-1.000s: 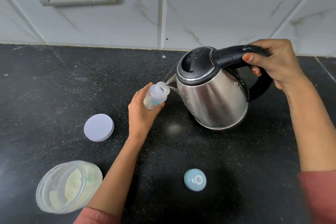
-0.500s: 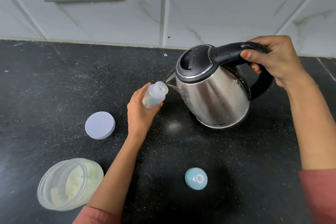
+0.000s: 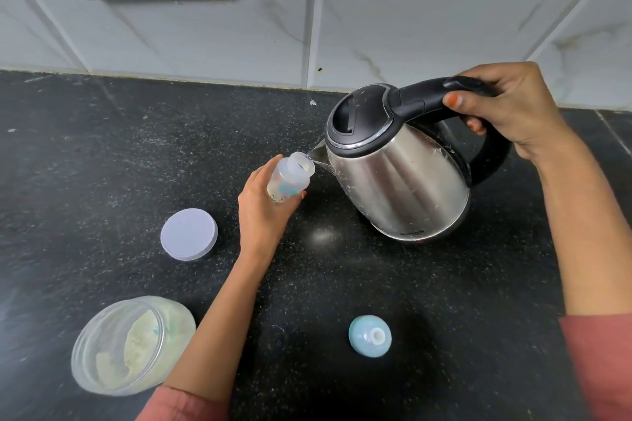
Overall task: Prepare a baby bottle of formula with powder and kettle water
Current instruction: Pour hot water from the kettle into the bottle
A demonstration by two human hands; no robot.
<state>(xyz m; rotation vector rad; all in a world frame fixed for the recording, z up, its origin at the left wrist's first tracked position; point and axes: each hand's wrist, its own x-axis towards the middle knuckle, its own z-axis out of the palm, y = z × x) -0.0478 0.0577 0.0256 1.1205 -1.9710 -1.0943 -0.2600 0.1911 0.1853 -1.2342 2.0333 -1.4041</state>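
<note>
Pouring kettle water into the baby bottle

Our right hand [image 3: 509, 113] is wrapped around the handle of the kettle [image 3: 396, 167], tipped left so its spout meets the mouth of the baby bottle [image 3: 290, 178], which our left hand [image 3: 263, 215] grips above the middle of the counter [image 3: 102, 154]. To pour well, we judge the tilt should stay shallow, the stream thin and the spout close to the rim. The bottle leans, long axis running near-left to far-right, mouth toward the spout. The powder jar [image 3: 133, 345], its lid [image 3: 189, 234] and the blue teat cap [image 3: 370, 336] wait nearer us.
</note>
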